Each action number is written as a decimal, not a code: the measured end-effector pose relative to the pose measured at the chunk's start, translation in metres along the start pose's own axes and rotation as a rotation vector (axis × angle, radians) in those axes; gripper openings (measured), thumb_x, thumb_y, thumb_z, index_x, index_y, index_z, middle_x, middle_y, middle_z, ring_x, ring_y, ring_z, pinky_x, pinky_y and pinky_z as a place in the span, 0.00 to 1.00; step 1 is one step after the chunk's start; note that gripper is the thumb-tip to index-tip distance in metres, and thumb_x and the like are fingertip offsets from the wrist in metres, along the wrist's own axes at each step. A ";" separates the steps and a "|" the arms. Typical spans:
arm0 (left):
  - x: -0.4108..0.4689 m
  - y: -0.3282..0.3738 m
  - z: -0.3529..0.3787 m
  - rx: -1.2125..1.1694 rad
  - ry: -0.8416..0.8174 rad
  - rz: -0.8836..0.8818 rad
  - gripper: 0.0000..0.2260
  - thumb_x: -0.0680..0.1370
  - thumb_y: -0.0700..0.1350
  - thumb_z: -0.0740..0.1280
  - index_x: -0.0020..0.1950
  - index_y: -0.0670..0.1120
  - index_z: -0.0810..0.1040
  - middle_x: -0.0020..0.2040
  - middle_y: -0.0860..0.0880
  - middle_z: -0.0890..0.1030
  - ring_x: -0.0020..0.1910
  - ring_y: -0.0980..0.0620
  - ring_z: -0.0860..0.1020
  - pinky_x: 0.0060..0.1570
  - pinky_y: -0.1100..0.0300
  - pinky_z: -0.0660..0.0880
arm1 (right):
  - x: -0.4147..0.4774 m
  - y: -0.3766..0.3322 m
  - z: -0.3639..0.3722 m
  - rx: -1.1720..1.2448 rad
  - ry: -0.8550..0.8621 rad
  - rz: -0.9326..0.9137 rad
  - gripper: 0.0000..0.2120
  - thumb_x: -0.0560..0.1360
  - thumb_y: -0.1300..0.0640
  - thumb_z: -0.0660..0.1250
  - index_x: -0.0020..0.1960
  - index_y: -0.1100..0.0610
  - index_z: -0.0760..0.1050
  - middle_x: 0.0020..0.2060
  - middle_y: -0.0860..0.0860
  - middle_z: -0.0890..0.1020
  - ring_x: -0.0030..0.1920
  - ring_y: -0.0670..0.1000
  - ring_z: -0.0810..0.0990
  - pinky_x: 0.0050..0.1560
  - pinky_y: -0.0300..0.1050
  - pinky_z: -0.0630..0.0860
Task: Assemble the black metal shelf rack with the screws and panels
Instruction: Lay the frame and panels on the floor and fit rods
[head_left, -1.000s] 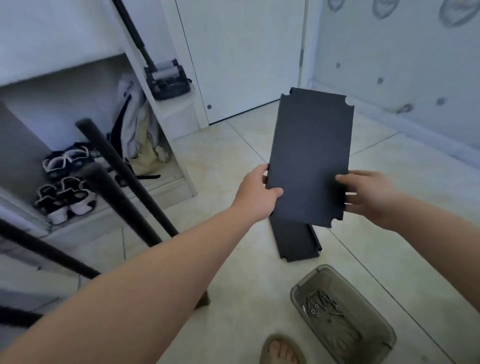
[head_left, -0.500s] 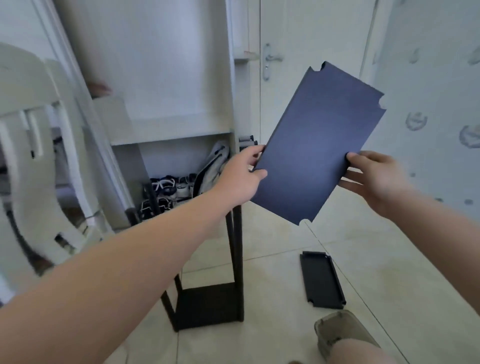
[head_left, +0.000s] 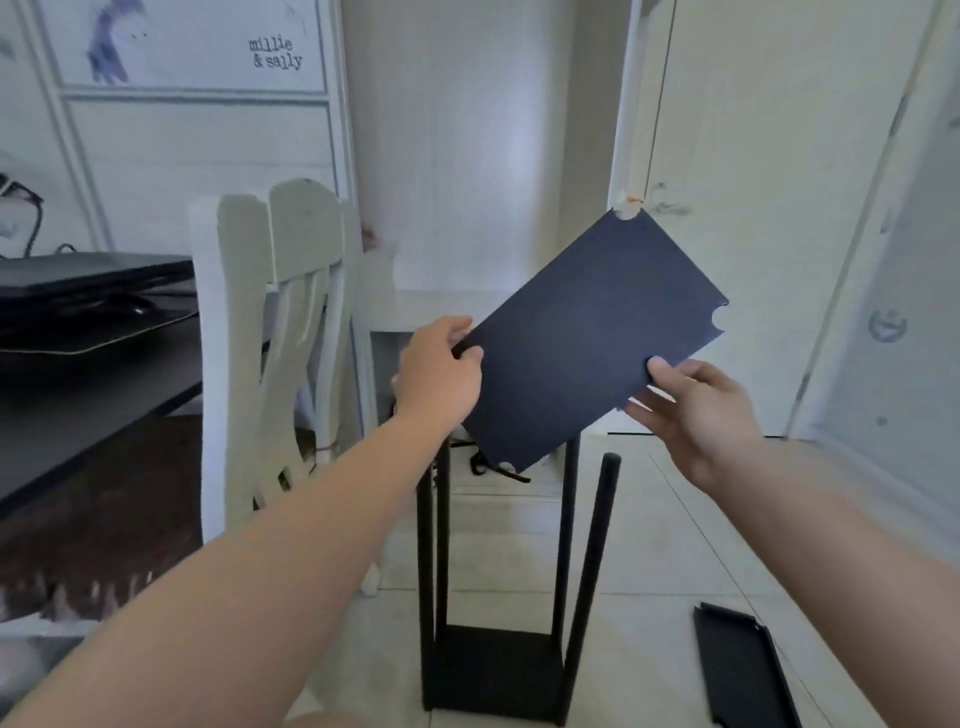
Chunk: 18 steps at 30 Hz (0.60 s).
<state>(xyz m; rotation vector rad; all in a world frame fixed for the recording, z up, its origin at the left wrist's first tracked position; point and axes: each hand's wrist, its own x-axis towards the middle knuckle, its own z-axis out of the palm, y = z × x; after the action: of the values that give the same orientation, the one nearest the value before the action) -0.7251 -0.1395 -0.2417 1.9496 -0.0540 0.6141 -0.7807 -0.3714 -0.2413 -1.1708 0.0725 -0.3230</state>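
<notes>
I hold a black rectangular shelf panel (head_left: 587, 343) with notched corners, tilted, in the air at chest height. My left hand (head_left: 441, 376) grips its left edge, thumb on top. My right hand (head_left: 696, 410) pinches its lower right edge. Directly below stands the partly built black rack (head_left: 493, 670): a bottom panel on the floor with upright black poles (head_left: 592, 561) rising from its corners. The panel's lower corner hangs just above the pole tops. A second loose black panel (head_left: 743, 670) lies on the floor at the lower right.
A white wooden chair (head_left: 275, 332) stands close to the left of the rack. A dark desk (head_left: 78, 415) with a laptop is further left. White cabinet and door (head_left: 753, 208) are behind. Pale tiled floor (head_left: 649, 545) surrounds the rack.
My view rose from the floor to the rack. Both hands carried the panel up and left, tilting it, until it hangs over the upright poles. The screw tub has left the view.
</notes>
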 end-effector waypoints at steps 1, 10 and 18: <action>-0.006 -0.005 0.001 -0.014 0.064 0.011 0.11 0.79 0.45 0.67 0.60 0.57 0.77 0.59 0.56 0.80 0.59 0.57 0.77 0.63 0.49 0.73 | 0.003 0.010 0.008 0.029 0.032 0.014 0.16 0.81 0.64 0.67 0.39 0.55 0.65 0.46 0.56 0.84 0.52 0.60 0.86 0.55 0.54 0.84; -0.073 -0.083 0.073 -0.342 -0.380 -0.499 0.10 0.78 0.60 0.66 0.49 0.55 0.81 0.44 0.56 0.85 0.40 0.60 0.83 0.43 0.60 0.74 | 0.043 0.117 0.035 0.343 0.238 0.185 0.14 0.82 0.63 0.66 0.66 0.67 0.71 0.57 0.63 0.83 0.48 0.58 0.87 0.55 0.58 0.83; -0.029 -0.108 0.091 -0.695 -0.078 -0.750 0.14 0.75 0.60 0.72 0.51 0.51 0.81 0.44 0.55 0.87 0.47 0.55 0.84 0.41 0.60 0.75 | 0.065 0.158 0.037 0.355 0.242 0.247 0.10 0.81 0.64 0.67 0.62 0.64 0.74 0.55 0.62 0.84 0.50 0.58 0.87 0.46 0.50 0.86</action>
<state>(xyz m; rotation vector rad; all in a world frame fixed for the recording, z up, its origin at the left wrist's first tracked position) -0.6818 -0.1753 -0.3749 1.1796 0.3573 -0.0033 -0.6775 -0.3021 -0.3643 -0.7567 0.3545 -0.2450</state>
